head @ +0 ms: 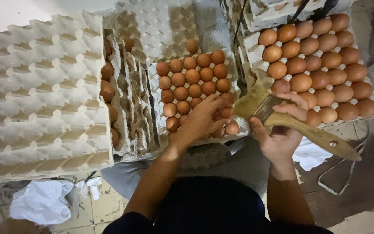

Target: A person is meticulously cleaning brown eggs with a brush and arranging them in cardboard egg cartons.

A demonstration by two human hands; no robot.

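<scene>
The left hand (pixel 202 119) lies palm down on the near rows of the middle egg tray (pixel 156 82), fingers curled over brown eggs (pixel 192 76); whether it has closed around one I cannot tell, since the hand hides what is under it. The rest of that tray's eggs lie just beyond its fingertips, so this hand is the nearer one to them. The right hand (pixel 280 138) is closed around a wooden-handled paint brush (pixel 282 115), gripping near the metal band. The brush's long axis runs from the bristles, which point up and toward the left hand, down and outward past the right wrist to the handle end.

Just beyond the right hand sits a second tray (pixel 254 43), full of brown eggs. I count two filled trays on top, roughly two dozen eggs showing in the middle one and about thirty in the right one. Outward of the left hand stand upended trays with eggs between them (pixel 124 86) and one tall stack of empty cartons (pixel 40 95). One brush, two hands
</scene>
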